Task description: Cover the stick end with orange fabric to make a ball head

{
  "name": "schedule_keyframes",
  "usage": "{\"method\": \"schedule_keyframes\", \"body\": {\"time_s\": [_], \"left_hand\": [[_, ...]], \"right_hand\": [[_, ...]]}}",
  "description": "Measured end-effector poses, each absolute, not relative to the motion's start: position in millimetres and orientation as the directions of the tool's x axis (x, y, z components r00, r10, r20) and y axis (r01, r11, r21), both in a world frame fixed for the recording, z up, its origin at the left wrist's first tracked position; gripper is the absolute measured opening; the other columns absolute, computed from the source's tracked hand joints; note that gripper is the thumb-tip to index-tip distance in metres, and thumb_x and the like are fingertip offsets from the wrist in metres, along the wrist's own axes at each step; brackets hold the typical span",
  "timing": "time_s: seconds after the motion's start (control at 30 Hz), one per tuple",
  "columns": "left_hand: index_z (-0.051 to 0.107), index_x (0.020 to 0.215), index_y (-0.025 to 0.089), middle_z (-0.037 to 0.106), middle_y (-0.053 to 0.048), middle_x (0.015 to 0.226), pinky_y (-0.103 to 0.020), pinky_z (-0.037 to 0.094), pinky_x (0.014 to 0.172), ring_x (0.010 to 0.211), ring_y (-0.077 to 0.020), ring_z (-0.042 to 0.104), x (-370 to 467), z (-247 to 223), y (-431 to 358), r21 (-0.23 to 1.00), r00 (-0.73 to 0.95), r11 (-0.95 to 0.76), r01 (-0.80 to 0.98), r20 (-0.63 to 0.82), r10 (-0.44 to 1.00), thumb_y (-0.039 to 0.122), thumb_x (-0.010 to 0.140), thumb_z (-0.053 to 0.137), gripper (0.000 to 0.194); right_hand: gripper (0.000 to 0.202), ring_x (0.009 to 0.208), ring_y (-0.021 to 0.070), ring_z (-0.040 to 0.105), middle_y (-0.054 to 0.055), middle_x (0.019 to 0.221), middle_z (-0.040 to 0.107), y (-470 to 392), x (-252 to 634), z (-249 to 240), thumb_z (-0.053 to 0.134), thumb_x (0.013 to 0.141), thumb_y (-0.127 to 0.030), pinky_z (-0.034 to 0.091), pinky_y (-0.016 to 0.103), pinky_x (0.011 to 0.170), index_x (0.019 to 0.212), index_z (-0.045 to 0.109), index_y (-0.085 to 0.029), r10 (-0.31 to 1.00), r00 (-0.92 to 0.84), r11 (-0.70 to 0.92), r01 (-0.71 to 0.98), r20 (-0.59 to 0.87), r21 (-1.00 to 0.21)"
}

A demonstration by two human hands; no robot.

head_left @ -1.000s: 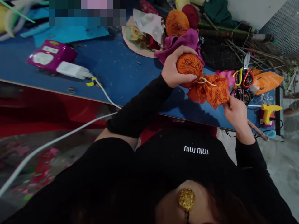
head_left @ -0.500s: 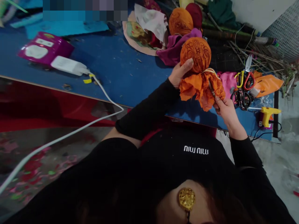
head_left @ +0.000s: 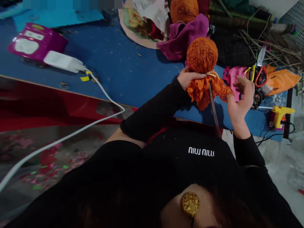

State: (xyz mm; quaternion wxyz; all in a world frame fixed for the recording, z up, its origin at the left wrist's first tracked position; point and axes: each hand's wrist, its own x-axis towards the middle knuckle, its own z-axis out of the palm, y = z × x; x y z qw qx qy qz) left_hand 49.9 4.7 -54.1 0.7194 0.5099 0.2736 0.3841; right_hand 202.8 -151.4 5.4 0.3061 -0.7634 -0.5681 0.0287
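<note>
An orange patterned cloth bundle (head_left: 202, 55) has a round head, a pale cord tied round its neck and loose cloth below. My left hand (head_left: 190, 77) is closed round the neck, thumb lying along the cord. Beside the loose cloth, my right hand (head_left: 241, 98) has its thumb at the cloth's right corner and its other fingers raised and apart; whether it pinches the corner is unclear. A thin brown stick (head_left: 214, 110) runs down from under the neck toward my black top.
Scissors (head_left: 261, 66), pink cloth (head_left: 237, 77), orange cloth (head_left: 283, 82) and a yellow glue gun (head_left: 280, 115) lie at the right. Behind the bundle is purple cloth (head_left: 175, 41). A purple box (head_left: 38, 41) with a white plug and cable (head_left: 71, 133) sits at the left.
My right hand has moved right and up, its fingers opening. The stick now shows below the bundle. My left thumb has dropped from the round head to the neck. The view has shifted slightly.
</note>
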Motion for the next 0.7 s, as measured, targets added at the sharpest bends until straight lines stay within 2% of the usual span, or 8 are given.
{"method": "schedule_keyframes", "body": {"time_s": [0.07,0.17,0.3,0.47,0.53,0.63,0.7], "left_hand": [[0.073,0.100,0.013,0.080,-0.007,0.109,-0.049,0.057,0.109,0.119,-0.0296,0.075,49.4,-49.1,-0.5,0.914,0.616,0.295,-0.277,-0.066,0.785,0.018,0.085,0.071,0.016],[0.071,0.102,0.015,0.079,-0.005,0.106,-0.048,0.054,0.113,0.119,-0.0267,0.075,49.0,-45.5,-6.9,0.844,0.671,0.423,-0.331,-0.104,0.734,0.016,0.089,0.064,0.014],[0.070,0.099,0.015,0.079,-0.007,0.102,-0.051,0.054,0.114,0.120,-0.0278,0.074,47.5,-44.6,-7.8,0.804,0.719,0.491,-0.336,-0.118,0.685,0.024,0.096,0.056,0.017],[0.072,0.112,0.014,0.078,-0.013,0.113,-0.053,0.055,0.110,0.127,-0.0332,0.069,45.1,-45.5,-2.2,0.872,0.738,0.420,-0.251,-0.108,0.667,0.050,0.101,0.056,0.041],[0.072,0.115,0.013,0.077,-0.014,0.113,-0.054,0.056,0.106,0.126,-0.0343,0.070,44.6,-48.4,-1.3,0.906,0.704,0.356,-0.230,-0.098,0.703,0.051,0.100,0.056,0.044],[0.072,0.120,0.013,0.077,-0.010,0.107,-0.055,0.056,0.102,0.126,-0.0346,0.070,45.4,-52.2,-2.5,0.943,0.664,0.288,-0.165,-0.110,0.739,0.046,0.101,0.054,0.043],[0.074,0.119,0.014,0.077,-0.008,0.102,-0.055,0.056,0.101,0.126,-0.0336,0.070,46.3,-51.6,-4.0,0.950,0.677,0.285,-0.125,-0.129,0.725,0.044,0.102,0.050,0.041]], "right_hand": [[0.043,0.136,0.0382,0.053,0.015,0.135,0.061,-137.4,198.7,7.1,0.050,0.098,-0.038,0.049,0.062,0.102,0.138,0.060,-0.027,0.915,0.194,-0.069,0.939,0.354,-0.338],[0.036,0.131,0.0360,0.057,0.012,0.129,0.064,-115.8,190.7,1.2,0.053,0.098,-0.037,0.043,0.064,0.111,0.130,0.068,-0.029,0.947,0.054,0.021,0.973,0.317,-0.230],[0.036,0.118,0.0299,0.065,0.008,0.112,0.070,-105.3,189.4,-9.3,0.041,0.104,-0.028,0.039,0.063,0.115,0.116,0.075,-0.030,0.960,0.041,0.028,0.970,0.275,-0.241],[0.033,0.114,0.0247,0.067,0.003,0.111,0.073,-119.7,192.8,-9.7,0.041,0.106,-0.038,0.043,0.057,0.115,0.112,0.073,-0.034,0.973,-0.194,0.222,0.940,0.127,-0.261],[0.032,0.113,0.0268,0.066,0.006,0.111,0.072,-123.9,193.4,-10.1,0.046,0.104,-0.046,0.046,0.057,0.112,0.118,0.071,-0.031,0.975,-0.145,0.187,0.945,0.168,-0.267],[0.049,0.121,0.0313,0.060,0.013,0.120,0.067,-121.6,196.1,-14.6,0.056,0.098,-0.058,0.053,0.053,0.103,0.135,0.062,-0.026,0.959,0.067,0.022,0.951,0.275,-0.307],[0.049,0.122,0.0315,0.060,0.015,0.120,0.067,-115.2,200.2,-19.6,0.053,0.100,-0.056,0.056,0.050,0.096,0.139,0.058,-0.026,0.941,0.152,-0.042,0.939,0.301,-0.343]]}}
